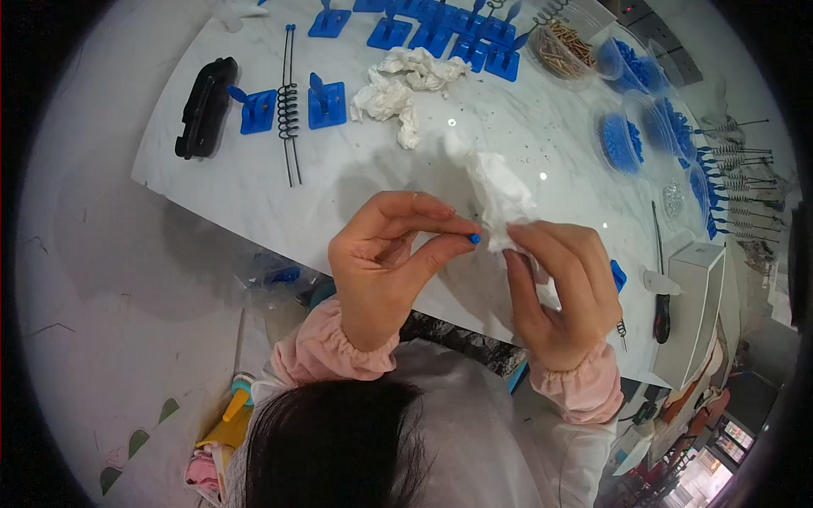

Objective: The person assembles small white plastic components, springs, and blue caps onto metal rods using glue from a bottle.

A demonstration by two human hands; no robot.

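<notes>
My left hand pinches a small blue plastic piece between thumb and forefinger; only its end shows past the fingertips. Close beside it, my right hand grips a crumpled white tissue that sticks up from the fingers. The two hands nearly meet above the near part of the marble-patterned table. More crumpled tissue lies farther off. To its left are two blue square bases with upright stems, and between them black spring-coiled rods.
A black case lies at the left. Several blue bases cluster at the far side. Tubs hold screws and blue parts. Spring rods line the right edge, near a screwdriver and a white box.
</notes>
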